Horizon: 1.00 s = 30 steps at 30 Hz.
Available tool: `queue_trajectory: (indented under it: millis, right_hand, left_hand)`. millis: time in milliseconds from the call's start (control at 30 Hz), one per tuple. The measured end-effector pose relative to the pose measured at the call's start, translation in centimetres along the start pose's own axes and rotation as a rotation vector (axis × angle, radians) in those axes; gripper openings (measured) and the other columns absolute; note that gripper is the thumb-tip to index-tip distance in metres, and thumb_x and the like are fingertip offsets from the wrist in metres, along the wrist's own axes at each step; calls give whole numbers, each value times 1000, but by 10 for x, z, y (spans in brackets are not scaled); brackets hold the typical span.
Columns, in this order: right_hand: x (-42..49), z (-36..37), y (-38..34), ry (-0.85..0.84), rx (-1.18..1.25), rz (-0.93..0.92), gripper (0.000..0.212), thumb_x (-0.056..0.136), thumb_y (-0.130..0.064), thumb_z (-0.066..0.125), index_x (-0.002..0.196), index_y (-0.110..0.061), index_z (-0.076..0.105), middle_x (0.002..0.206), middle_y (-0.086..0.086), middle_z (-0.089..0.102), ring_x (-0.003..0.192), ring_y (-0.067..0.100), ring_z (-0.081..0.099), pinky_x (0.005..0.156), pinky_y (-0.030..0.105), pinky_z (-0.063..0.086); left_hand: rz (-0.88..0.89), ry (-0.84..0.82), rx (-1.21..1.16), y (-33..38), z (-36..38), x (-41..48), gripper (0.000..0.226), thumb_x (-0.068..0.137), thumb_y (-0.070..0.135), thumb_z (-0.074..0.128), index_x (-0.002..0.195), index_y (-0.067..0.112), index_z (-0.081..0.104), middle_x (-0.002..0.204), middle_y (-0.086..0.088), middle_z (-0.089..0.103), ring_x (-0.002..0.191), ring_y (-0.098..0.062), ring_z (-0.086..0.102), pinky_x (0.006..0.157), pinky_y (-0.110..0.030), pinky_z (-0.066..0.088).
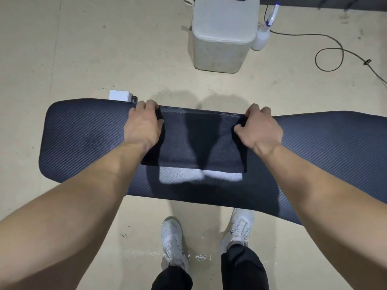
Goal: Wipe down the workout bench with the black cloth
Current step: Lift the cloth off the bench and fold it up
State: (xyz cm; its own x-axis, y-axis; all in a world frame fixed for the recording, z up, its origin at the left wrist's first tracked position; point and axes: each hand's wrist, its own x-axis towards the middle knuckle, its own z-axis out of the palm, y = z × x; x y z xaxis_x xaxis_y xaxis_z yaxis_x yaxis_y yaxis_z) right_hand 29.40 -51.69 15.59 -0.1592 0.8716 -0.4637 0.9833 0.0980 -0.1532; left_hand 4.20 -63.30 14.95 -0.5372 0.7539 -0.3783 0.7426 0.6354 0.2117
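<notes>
The workout bench [83,139] is a long dark pad with a ribbed surface, lying across the view from left to right. A black cloth [199,143] is spread flat over its middle, reaching the far edge. My left hand [143,124] grips the cloth's far left corner. My right hand [259,126] grips its far right corner. Both hands rest on the pad near its far edge. A bright patch of light falls on the pad just below the cloth's near edge.
A pale padded stool [223,32] stands on the floor beyond the bench. A white spray bottle [260,36] sits to its right, beside a looping black cable [335,51]. A small white box [120,95] lies behind the bench's far edge. My white shoes [172,239] stand below.
</notes>
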Motion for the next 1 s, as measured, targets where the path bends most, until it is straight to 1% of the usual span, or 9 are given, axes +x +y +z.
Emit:
queue_trajectory:
  millis: [100, 200, 267, 333, 433, 533, 700, 867, 1000]
  right_hand:
    - [0, -2, 1, -63, 0, 26, 41, 88, -38, 59, 119, -12, 58, 128, 14, 44, 111, 38, 54, 80, 37, 45]
    - [-2, -8, 1, -78, 109, 1, 32, 84, -29, 64, 110, -11, 63, 122, 14, 54, 104, 35, 58, 77, 30, 42]
    - [-6, -14, 2, -94, 262, 7, 25, 82, -19, 68, 105, -13, 61, 111, 10, 63, 95, 27, 58, 72, 25, 40]
    - [-17, -22, -1, -131, 485, 82, 30, 79, -14, 76, 103, -14, 58, 101, 4, 62, 85, 20, 57, 65, 23, 45]
    - [-46, -34, -16, -312, 900, 189, 34, 73, -5, 84, 99, -8, 63, 85, 4, 59, 66, 19, 59, 69, 35, 59]
    - [-83, -43, -40, -460, 1032, 92, 27, 74, -4, 84, 90, -13, 65, 81, 6, 57, 62, 17, 58, 58, 25, 52]
    - [-126, -56, -70, -519, 1196, 0, 19, 85, 4, 70, 90, -13, 63, 79, 2, 60, 70, 13, 59, 61, 19, 51]
    - [-141, -83, -84, -414, 1134, -86, 17, 87, 3, 67, 94, -13, 68, 65, -12, 60, 62, 4, 58, 69, 23, 52]
    - [-140, -112, -91, -416, 952, -272, 30, 78, -3, 79, 104, -14, 66, 78, -9, 56, 58, -5, 54, 63, 11, 45]
  left_hand:
    - [-29, -44, 5, -5, -4, 2, 30, 94, 35, 65, 118, 18, 62, 126, -12, 54, 120, -35, 46, 95, -43, 44]
    - [-45, -65, -62, -5, -18, -2, 21, 86, 35, 72, 99, 19, 67, 117, -8, 56, 109, -31, 56, 94, -38, 47]
    - [-87, -107, -152, -5, -28, -10, 19, 82, 31, 76, 87, 19, 63, 101, -5, 65, 92, -27, 63, 83, -33, 50]
    - [-182, -189, -343, -3, -37, -23, 25, 81, 27, 81, 83, 17, 58, 80, -4, 68, 71, -23, 65, 71, -32, 54]
    - [-358, -356, -808, 13, -51, -55, 30, 81, 16, 83, 93, 11, 56, 66, -6, 63, 45, -15, 58, 45, -26, 51]
    - [-417, -429, -979, 34, -66, -83, 26, 82, 24, 82, 94, 15, 61, 73, -3, 67, 47, -7, 61, 45, -18, 49]
    - [-419, -546, -1137, 50, -95, -113, 14, 86, 26, 77, 89, 13, 71, 73, -6, 73, 61, -13, 71, 47, -17, 48]
    - [-443, -518, -1151, 53, -128, -118, 8, 91, 15, 72, 92, 7, 71, 77, -14, 76, 66, -18, 75, 49, -19, 53]
    - [-442, -566, -1207, 61, -152, -107, 19, 99, 12, 53, 105, 1, 67, 86, -12, 78, 78, -24, 76, 58, -25, 60]
